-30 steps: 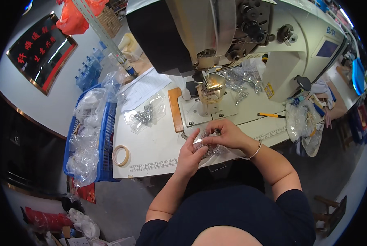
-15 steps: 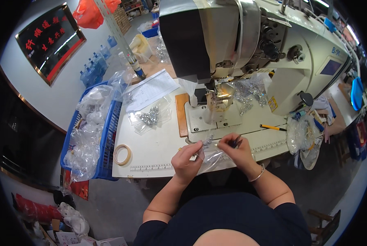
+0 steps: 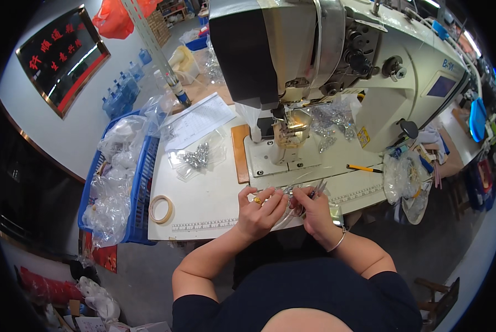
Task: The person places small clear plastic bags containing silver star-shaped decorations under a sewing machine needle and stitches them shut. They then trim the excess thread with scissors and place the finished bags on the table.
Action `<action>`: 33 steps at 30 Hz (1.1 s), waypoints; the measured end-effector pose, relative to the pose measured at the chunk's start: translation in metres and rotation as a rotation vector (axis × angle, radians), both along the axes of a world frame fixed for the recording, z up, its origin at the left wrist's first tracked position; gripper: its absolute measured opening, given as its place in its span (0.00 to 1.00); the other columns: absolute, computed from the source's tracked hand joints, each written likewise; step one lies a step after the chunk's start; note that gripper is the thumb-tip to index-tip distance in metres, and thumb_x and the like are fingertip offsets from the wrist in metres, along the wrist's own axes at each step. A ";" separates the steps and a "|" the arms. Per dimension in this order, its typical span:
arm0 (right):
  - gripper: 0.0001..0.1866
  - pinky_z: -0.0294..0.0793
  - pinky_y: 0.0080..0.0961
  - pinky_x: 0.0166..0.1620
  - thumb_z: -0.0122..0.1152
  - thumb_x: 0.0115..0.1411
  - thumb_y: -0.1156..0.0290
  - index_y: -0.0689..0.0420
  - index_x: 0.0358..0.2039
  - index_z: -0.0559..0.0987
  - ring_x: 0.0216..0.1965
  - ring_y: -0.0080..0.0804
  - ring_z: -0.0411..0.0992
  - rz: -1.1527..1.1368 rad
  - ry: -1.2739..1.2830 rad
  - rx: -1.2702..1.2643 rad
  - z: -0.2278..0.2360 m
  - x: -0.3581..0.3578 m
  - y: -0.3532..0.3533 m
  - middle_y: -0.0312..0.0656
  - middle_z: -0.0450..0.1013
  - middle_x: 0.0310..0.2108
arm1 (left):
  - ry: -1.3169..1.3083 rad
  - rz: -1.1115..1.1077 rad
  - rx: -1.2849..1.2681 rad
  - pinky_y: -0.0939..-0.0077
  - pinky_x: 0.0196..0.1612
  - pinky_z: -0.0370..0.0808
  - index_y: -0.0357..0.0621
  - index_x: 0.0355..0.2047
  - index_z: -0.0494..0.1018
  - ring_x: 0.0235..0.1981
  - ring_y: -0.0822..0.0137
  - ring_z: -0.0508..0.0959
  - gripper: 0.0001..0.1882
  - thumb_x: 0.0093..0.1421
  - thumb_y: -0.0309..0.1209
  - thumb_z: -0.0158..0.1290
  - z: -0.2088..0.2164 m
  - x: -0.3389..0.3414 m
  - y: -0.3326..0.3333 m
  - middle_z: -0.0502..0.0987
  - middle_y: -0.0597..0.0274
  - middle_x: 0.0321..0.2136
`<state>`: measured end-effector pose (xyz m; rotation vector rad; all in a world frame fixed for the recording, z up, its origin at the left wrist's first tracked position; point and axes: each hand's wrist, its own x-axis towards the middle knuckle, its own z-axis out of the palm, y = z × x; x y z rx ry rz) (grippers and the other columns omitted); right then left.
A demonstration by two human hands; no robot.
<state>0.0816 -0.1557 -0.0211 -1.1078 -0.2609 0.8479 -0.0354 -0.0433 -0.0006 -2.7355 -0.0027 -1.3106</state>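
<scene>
Over the front edge of the table my two hands are close together. My left hand [image 3: 261, 212] is closed, thumb and fingers pinching a clear plastic strip [image 3: 283, 221] with small silvery ornaments on it. My right hand [image 3: 318, 214] is closed too, gripping small scissors [image 3: 320, 187] whose dark blades point up and away from me. Its thumb and fingers also meet the ornamented end of the strip. Fingers hide much of the strip and the scissors' handles. Just beyond the hands stands a white sewing machine [image 3: 405, 91], its lit needle area [image 3: 296, 123] above a metal plate.
Clear pieces with silvery ornaments [image 3: 197, 156] lie left of the machine near a paper sheet [image 3: 203, 123]. A tape roll [image 3: 161, 209] sits at the left corner, beside a blue basket [image 3: 141, 182] of plastic bags. A yellow pen [image 3: 364, 168] and more ornaments [image 3: 336, 124] are at right.
My left hand has moved right, so both hands now meet at the strip. The scissors in my right hand have turned, their blades now pointing away. The whole view has shifted slightly.
</scene>
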 end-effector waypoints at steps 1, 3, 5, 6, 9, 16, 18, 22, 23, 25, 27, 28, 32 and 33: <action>0.08 0.67 0.18 0.27 0.61 0.55 0.71 0.61 0.25 0.74 0.22 0.22 0.69 0.000 -0.108 -0.014 -0.001 0.002 0.000 0.38 0.72 0.21 | 0.068 -0.020 -0.063 0.70 0.43 0.62 0.45 0.33 0.76 0.38 0.70 0.77 0.14 0.42 0.25 0.57 -0.002 -0.001 0.000 0.77 0.67 0.34; 0.06 0.69 0.18 0.29 0.61 0.54 0.75 0.63 0.25 0.73 0.24 0.22 0.70 -0.027 -0.278 -0.024 -0.005 0.006 -0.001 0.39 0.73 0.22 | 0.202 -0.063 -0.188 0.68 0.45 0.64 0.44 0.37 0.75 0.40 0.68 0.77 0.18 0.43 0.28 0.60 0.000 -0.002 -0.001 0.77 0.64 0.37; 0.07 0.70 0.18 0.30 0.61 0.54 0.75 0.64 0.25 0.73 0.24 0.22 0.70 0.073 -0.338 0.000 0.002 0.017 -0.007 0.39 0.73 0.22 | 0.278 -0.221 -0.738 0.68 0.50 0.64 0.42 0.43 0.72 0.44 0.65 0.75 0.23 0.44 0.32 0.63 0.015 -0.005 0.007 0.75 0.60 0.40; 0.07 0.70 0.18 0.30 0.61 0.54 0.75 0.64 0.25 0.73 0.24 0.22 0.70 0.127 -0.369 0.011 0.010 0.023 -0.011 0.39 0.73 0.22 | 0.310 -0.300 -1.015 0.67 0.53 0.64 0.42 0.45 0.71 0.46 0.64 0.74 0.27 0.44 0.33 0.64 0.029 -0.007 0.013 0.74 0.58 0.42; 0.06 0.71 0.18 0.31 0.62 0.54 0.75 0.63 0.27 0.73 0.25 0.22 0.71 0.320 -0.466 0.093 0.024 0.040 -0.017 0.39 0.73 0.23 | 0.482 -0.504 -1.098 0.68 0.56 0.63 0.37 0.53 0.62 0.51 0.60 0.70 0.36 0.45 0.34 0.65 0.038 0.010 0.037 0.71 0.53 0.47; 0.06 0.72 0.18 0.32 0.62 0.53 0.76 0.64 0.26 0.75 0.26 0.21 0.72 0.269 -0.654 0.037 0.036 0.071 -0.007 0.39 0.74 0.23 | 0.866 -0.801 -1.743 0.76 0.46 0.69 0.40 0.50 0.62 0.42 0.71 0.71 0.31 0.47 0.25 0.62 0.023 0.050 0.053 0.67 0.62 0.39; 0.06 0.72 0.18 0.31 0.62 0.53 0.76 0.64 0.26 0.75 0.26 0.22 0.71 0.274 -0.676 0.038 0.038 0.076 -0.002 0.39 0.74 0.23 | 0.927 -0.841 -1.753 0.77 0.45 0.69 0.41 0.45 0.64 0.42 0.71 0.70 0.26 0.47 0.23 0.62 0.025 0.054 0.062 0.66 0.62 0.40; 0.06 0.72 0.19 0.31 0.62 0.53 0.76 0.63 0.25 0.74 0.25 0.22 0.71 0.199 -0.608 0.085 0.047 0.084 0.008 0.39 0.73 0.22 | 0.721 -0.934 -1.873 0.78 0.45 0.69 0.43 0.40 0.63 0.44 0.72 0.69 0.21 0.47 0.21 0.60 0.024 0.063 0.066 0.68 0.59 0.45; 0.07 0.72 0.19 0.31 0.62 0.53 0.76 0.63 0.24 0.74 0.25 0.22 0.71 0.203 -0.612 0.130 0.046 0.090 0.011 0.39 0.73 0.21 | 0.702 -0.908 -1.990 0.76 0.47 0.69 0.42 0.44 0.62 0.46 0.69 0.70 0.25 0.47 0.20 0.59 0.022 0.064 0.068 0.66 0.55 0.49; 0.06 0.72 0.19 0.31 0.62 0.53 0.75 0.63 0.25 0.74 0.25 0.22 0.71 0.248 -0.607 0.129 0.051 0.092 0.015 0.39 0.73 0.21 | 0.653 -1.016 -2.077 0.74 0.50 0.69 0.42 0.49 0.59 0.47 0.65 0.70 0.29 0.47 0.19 0.58 0.017 0.068 0.067 0.65 0.54 0.51; 0.07 0.71 0.18 0.30 0.62 0.54 0.74 0.63 0.25 0.75 0.25 0.21 0.71 0.273 -0.613 0.089 0.053 0.093 0.018 0.38 0.73 0.21 | 0.590 -1.141 -2.191 0.72 0.52 0.68 0.42 0.57 0.51 0.48 0.62 0.71 0.38 0.47 0.18 0.56 0.026 0.066 0.052 0.64 0.54 0.51; 0.07 0.71 0.18 0.30 0.63 0.53 0.74 0.63 0.26 0.75 0.25 0.21 0.71 0.281 -0.626 0.074 0.054 0.092 0.018 0.38 0.73 0.22 | 0.558 -1.169 -2.186 0.72 0.51 0.69 0.42 0.59 0.49 0.47 0.63 0.71 0.40 0.47 0.18 0.55 0.023 0.066 0.048 0.64 0.54 0.50; 0.07 0.70 0.17 0.31 0.63 0.53 0.74 0.63 0.26 0.75 0.25 0.20 0.70 0.266 -0.631 0.022 0.057 0.095 0.019 0.37 0.74 0.22 | 0.538 -0.968 -2.160 0.75 0.47 0.71 0.39 0.52 0.59 0.42 0.68 0.73 0.31 0.48 0.20 0.57 0.012 0.064 0.057 0.69 0.56 0.45; 0.07 0.70 0.17 0.31 0.63 0.53 0.74 0.63 0.26 0.75 0.26 0.20 0.70 0.254 -0.626 0.012 0.061 0.094 0.020 0.37 0.74 0.23 | 0.526 -0.883 -2.121 0.76 0.46 0.71 0.38 0.50 0.62 0.40 0.69 0.74 0.28 0.47 0.21 0.58 0.011 0.063 0.061 0.71 0.57 0.43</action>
